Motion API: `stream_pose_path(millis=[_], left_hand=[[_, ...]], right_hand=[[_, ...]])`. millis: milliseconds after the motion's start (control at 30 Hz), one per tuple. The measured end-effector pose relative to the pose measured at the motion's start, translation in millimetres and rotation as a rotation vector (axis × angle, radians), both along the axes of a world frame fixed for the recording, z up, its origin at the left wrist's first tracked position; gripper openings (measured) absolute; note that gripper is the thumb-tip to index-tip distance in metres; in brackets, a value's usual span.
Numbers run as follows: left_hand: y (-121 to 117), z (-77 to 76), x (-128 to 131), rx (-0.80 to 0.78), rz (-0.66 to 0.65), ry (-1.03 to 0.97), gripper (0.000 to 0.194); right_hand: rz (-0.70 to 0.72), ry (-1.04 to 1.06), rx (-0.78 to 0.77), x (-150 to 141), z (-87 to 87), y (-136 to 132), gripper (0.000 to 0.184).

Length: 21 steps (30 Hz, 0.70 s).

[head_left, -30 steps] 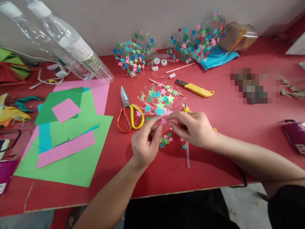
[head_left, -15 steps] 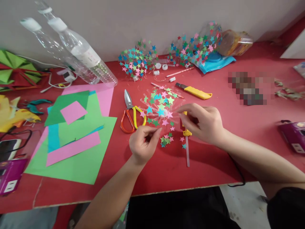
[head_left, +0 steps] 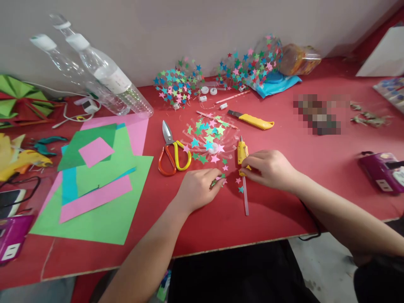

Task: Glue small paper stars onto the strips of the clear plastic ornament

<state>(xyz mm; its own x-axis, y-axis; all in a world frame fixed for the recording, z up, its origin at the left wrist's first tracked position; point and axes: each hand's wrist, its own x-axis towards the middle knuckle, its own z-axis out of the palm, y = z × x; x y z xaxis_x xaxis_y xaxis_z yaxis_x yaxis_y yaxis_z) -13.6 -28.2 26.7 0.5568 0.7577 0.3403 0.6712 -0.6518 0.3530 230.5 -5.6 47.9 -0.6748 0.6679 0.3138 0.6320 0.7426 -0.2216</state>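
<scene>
My left hand (head_left: 200, 187) is low over a small pile of paper stars (head_left: 218, 182), thumb and fingers apart around it and partly hiding it. My right hand (head_left: 269, 168) has its fingers closed on the yellow glue gun (head_left: 242, 152), which lies with its nozzle pointing away and a clear glue stick (head_left: 245, 200) out of its back end. Between and beyond my hands, a clear plastic piece cut into splayed strips (head_left: 232, 145) lies on the table with green, blue and pink stars on it. A few loose stars (head_left: 240, 190) lie beside the glue stick.
Red-and-yellow-handled scissors (head_left: 168, 147) and a yellow cutter (head_left: 252, 119) lie nearby on the red table. Coloured paper sheets (head_left: 135, 202) and plastic bottles (head_left: 107, 75) are at left. Star-covered clear ornaments (head_left: 175, 86) stand against the wall. A purple box (head_left: 383, 170) sits right.
My left hand has lowered from above the table onto the small star pile, its pinch opening. My right hand has moved down and back from the plastic strips to the glue gun.
</scene>
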Motion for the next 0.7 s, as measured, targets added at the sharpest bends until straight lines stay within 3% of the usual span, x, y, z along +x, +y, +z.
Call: stream_pose_path(millis=[133,300,567,700], left_hand=[[0,-6.1,4,-0.052,0.058,0.098,0.030],[-2,-10.0,9,-0.072,0.072,0.134,0.020],[1,11.3,1,-0.259,0.067,0.344,0.017],[2,16.0,-4,-0.268,0.050,0.417,0.017]], right_hand=[[0.108,-0.060,0.144,-11,-7.5,-3,0.027],[0.016,-0.059,0.151,-11,-12.1,-2,0.022],[0.121,-0.071,0.120,-27,-22.4,-11,0.019],[0.153,-0.092,0.149,-35,-26.7,-15,0.020]])
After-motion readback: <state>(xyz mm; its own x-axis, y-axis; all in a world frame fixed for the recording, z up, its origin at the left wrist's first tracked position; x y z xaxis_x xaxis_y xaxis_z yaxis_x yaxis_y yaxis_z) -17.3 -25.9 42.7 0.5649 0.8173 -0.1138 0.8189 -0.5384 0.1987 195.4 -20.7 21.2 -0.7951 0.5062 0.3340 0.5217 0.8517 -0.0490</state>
